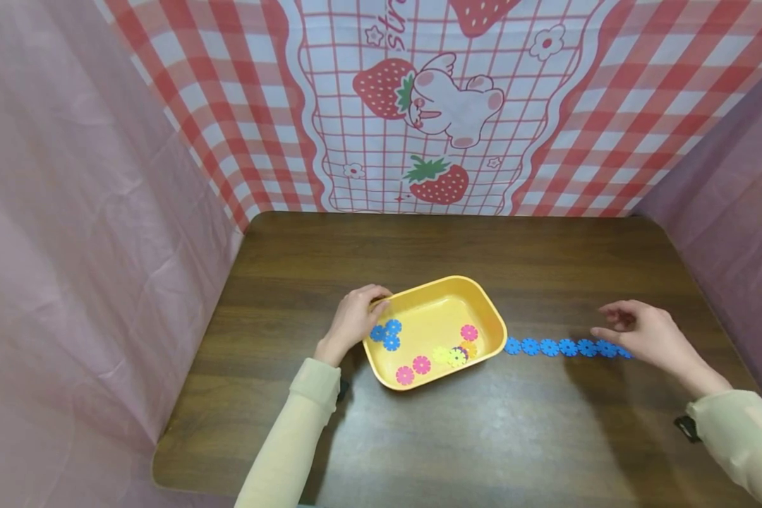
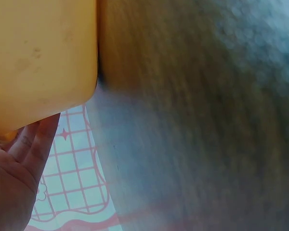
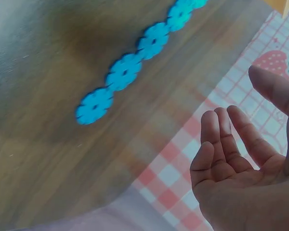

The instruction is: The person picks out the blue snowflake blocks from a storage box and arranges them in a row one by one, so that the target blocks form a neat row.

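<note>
My left hand [image 1: 353, 317] grips the left rim of a yellow plastic tub [image 1: 441, 288], and its fingers also show against the tub wall [image 2: 43, 53] in the left wrist view. Inside the tub lie loose flower-shaped discs: blue ones [image 1: 391, 327] at the left, pink ones [image 1: 422, 364] along the front, and yellow ones [image 1: 441, 354] with an orange disc [image 1: 469, 348] near the right. A row of blue flower discs [image 1: 549, 346] runs rightward from the tub across the table. Over its right end hovers my right hand [image 1: 648, 339], fingers loosely bent and holding nothing [image 3: 245, 163].
The brown wooden table [image 1: 355, 240] has rounded corners. Behind it hangs a red-and-white checked cloth [image 1: 254, 106] with strawberry prints. Pink curtains [image 1: 89, 212] hang at both sides.
</note>
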`<state>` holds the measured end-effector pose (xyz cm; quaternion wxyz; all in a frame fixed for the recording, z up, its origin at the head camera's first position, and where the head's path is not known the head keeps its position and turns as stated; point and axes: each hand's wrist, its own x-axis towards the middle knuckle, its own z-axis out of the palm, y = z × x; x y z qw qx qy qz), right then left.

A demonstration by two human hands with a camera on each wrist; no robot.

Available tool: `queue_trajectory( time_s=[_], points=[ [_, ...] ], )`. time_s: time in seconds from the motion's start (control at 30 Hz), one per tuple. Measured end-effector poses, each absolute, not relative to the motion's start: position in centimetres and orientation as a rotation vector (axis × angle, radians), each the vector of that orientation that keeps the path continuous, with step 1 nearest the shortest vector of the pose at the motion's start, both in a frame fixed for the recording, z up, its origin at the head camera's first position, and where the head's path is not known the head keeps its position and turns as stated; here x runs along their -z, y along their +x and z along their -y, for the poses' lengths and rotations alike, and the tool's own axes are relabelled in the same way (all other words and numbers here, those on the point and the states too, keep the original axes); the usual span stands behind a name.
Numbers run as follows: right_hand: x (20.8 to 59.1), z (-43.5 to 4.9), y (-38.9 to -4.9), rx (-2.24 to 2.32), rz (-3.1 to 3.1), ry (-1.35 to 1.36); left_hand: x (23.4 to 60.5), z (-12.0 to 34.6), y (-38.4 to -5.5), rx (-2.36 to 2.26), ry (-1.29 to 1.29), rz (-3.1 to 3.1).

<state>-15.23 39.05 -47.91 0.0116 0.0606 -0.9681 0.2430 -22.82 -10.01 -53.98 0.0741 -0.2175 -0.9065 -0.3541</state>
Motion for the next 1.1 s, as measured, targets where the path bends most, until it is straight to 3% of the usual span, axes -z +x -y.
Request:
queue_trajectory(
  time_s=[1.1],
  points=[
    [45.1, -28.6, -18.0, -0.882, 3.011, 0.544, 53.8, 10.0, -22.7, 1.082, -0.641, 2.752]
  ],
)
